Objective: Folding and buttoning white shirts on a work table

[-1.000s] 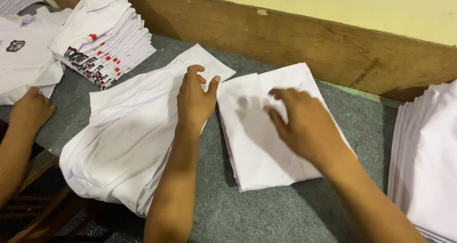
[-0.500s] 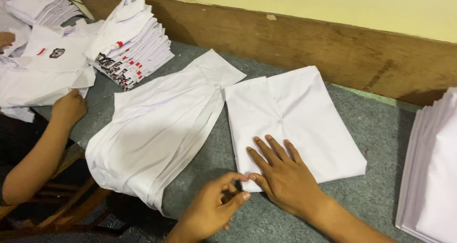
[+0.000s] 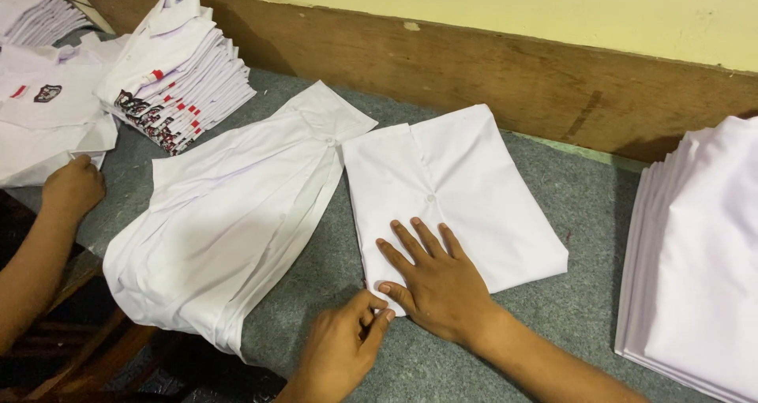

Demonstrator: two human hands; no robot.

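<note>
Two hands work the folded white shirt (image 3: 454, 190) lying on the grey table (image 3: 584, 308) before the wooden board (image 3: 474, 71); our right hand (image 3: 438, 281) lies flat on its near part, fingers spread, gripping nothing; our left hand (image 3: 343, 348) pinches the shirt's near corner between thumb and fingers; just beside it lies a loose heap of white shirts (image 3: 229, 213); another person's hand (image 3: 73, 188) rests at far left

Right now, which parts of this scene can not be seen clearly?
- Head view: right hand covers the folded shirt's near corner.
- Left hand's fingers curl at that corner; their grip is unclear.
- White stack is cut by the right edge.
</note>
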